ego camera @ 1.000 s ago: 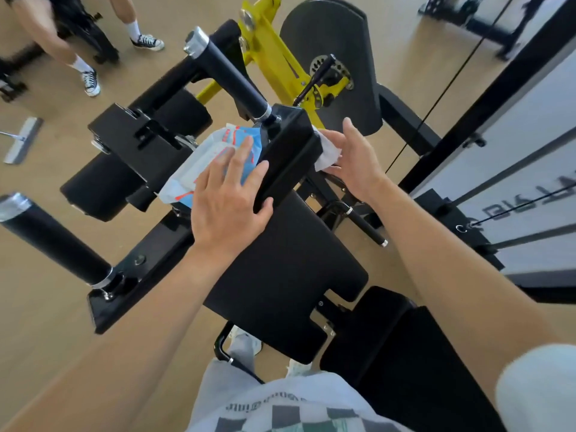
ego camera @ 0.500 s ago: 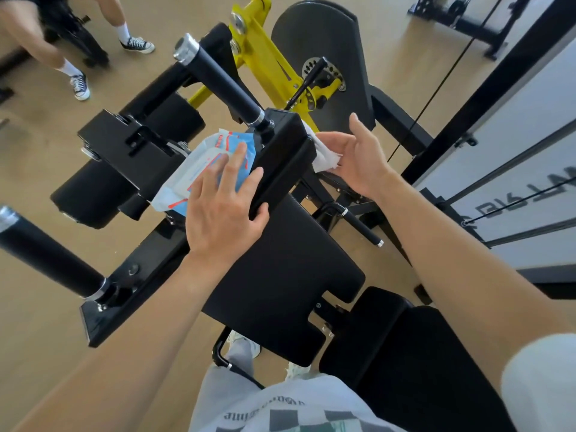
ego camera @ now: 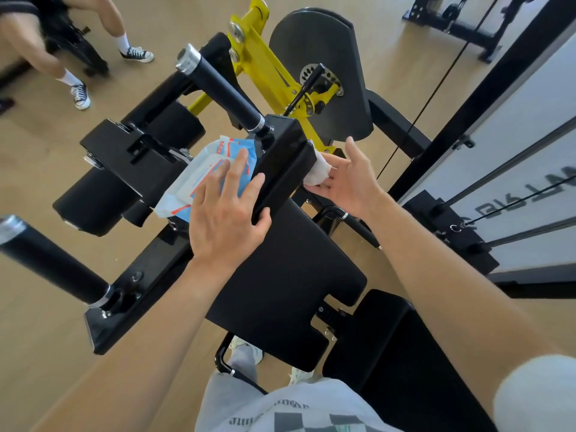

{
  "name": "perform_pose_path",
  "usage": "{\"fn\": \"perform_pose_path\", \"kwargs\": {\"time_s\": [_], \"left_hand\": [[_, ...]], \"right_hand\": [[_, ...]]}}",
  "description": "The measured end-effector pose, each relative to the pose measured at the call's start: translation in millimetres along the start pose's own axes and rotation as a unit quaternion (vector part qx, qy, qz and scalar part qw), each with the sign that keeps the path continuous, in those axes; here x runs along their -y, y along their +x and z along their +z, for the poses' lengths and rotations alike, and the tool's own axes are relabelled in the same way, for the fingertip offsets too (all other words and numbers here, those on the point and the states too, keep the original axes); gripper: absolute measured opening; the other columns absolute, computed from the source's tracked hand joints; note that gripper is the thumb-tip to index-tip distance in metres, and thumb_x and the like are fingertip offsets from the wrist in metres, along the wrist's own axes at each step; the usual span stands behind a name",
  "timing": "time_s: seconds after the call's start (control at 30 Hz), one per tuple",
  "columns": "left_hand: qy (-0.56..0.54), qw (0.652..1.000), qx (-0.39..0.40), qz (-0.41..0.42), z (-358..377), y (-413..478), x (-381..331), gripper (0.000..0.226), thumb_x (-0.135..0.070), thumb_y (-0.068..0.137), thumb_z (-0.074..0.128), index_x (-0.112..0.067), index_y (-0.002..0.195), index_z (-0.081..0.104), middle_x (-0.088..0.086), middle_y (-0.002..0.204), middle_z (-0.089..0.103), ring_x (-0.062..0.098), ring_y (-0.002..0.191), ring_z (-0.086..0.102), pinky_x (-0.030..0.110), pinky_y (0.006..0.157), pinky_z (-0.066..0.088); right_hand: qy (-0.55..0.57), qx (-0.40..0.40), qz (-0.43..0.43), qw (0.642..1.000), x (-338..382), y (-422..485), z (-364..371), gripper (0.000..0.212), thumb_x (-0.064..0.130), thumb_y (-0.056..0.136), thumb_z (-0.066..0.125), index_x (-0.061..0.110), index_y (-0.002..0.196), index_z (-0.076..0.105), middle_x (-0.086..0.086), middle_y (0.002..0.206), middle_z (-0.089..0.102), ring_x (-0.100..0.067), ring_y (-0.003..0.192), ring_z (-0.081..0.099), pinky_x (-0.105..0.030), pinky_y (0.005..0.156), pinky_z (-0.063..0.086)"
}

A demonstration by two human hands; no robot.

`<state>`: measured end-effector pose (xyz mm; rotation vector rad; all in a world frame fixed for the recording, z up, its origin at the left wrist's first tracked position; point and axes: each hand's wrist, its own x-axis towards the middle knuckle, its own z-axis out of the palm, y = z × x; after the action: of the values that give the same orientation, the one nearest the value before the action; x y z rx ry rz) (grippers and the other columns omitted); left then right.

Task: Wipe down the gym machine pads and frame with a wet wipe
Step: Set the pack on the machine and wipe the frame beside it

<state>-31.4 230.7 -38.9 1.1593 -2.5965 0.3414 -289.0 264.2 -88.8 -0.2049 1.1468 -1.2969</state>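
- Right hand [ego camera: 346, 182] is on the right-hand end of the glossy black box-section steel frame bar [ego camera: 282, 169]. The palm faces the bar and the thumb stands up.
- The crumpled white wet wipe [ego camera: 318, 173] is sandwiched there, between that hand's fingers [ego camera: 319, 191] and the bar's end face, touching both.
- The fingertips are partly hidden behind the wad, so take this with care: it looks like a flat, outstretched press rather than a pinch.
- Left hand [ego camera: 224, 213] lies on the other side of the bar, fingers [ego camera: 238, 169] straight and relaxed. They lie flat on the blue-and-white soft plastic wipe packet [ego camera: 193, 185], with the thumb against the bar's near edge. It looks like a bracing hand, grasping nothing.
- Key relation: the bar runs long from its far top end down towards the person, and the wipe sits at the far end, on the right face.
- So the right hand is the working one, and the bar's length lies towards the body from the wipe. I'd judge the next stroke is a pull along that axis.
- Just below the bar waits the flat black vinyl pad [ego camera: 280, 275]. From the bar's top, the black foam grip handle [ego camera: 224, 88] juts away. I'd judge both are yet to be wiped.
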Motion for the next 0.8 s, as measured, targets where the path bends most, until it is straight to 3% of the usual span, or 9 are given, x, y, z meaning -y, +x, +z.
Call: {"fn": "perform_pose_path", "kwargs": {"time_s": [0.2, 0.53, 0.67, 0.8], "left_hand": [[-0.011, 1.0, -0.002, -0.003, -3, 0, -1, 0.05, -0.041, 0.09, 0.068, -0.02, 0.135, 0.062, 0.009, 0.159, 0.041, 0.033, 0.141, 0.042, 0.048, 0.103, 0.045], [-0.135, 0.99, 0.034, 0.004, -13, 0, 16, 0.04, -0.02, 0.083, 0.077, -0.018, 0.122, 0.071, 0.009, 0.157, 0.045, 0.035, 0.141, 0.046, 0.051, 0.106, 0.047], [-0.163, 0.985, 0.055, 0.015, -22, 2, 22, 0.037, -0.013, 0.084, 0.077, -0.017, 0.12, 0.072, 0.01, 0.155, 0.047, 0.036, 0.139, 0.048, 0.051, 0.108, 0.047], [-0.185, 0.98, 0.067, 0.032, -33, 3, 25, 0.035, -0.012, 0.084, 0.077, -0.014, 0.119, 0.073, 0.012, 0.153, 0.05, 0.034, 0.139, 0.049, 0.05, 0.11, 0.047]], "right_hand": [[0.056, -0.002, -0.022, 0.998, -6, -19, 14, 0.08, 0.068, 0.102, 0.02, 0.007, 0.146, 0.047, -0.018, 0.14, 0.061, -0.037, 0.129, 0.059, -0.056, 0.117, 0.036], [0.113, 0.062, 0.101, 0.987, -70, -44, 55, 0.083, 0.07, 0.099, 0.028, 0.004, 0.144, 0.051, -0.024, 0.138, 0.061, -0.041, 0.129, 0.058, -0.058, 0.115, 0.038], [0.084, 0.075, 0.116, 0.987, -89, -66, 62, 0.063, 0.055, 0.103, 0.045, 0.006, 0.142, 0.052, -0.024, 0.137, 0.062, -0.038, 0.125, 0.062, -0.054, 0.112, 0.044], [0.069, 0.045, 0.071, 0.994, -90, -90, 65, 0.033, 0.024, 0.103, 0.057, 0.006, 0.131, 0.057, -0.021, 0.126, 0.068, -0.035, 0.116, 0.068, -0.048, 0.1, 0.055]]}}
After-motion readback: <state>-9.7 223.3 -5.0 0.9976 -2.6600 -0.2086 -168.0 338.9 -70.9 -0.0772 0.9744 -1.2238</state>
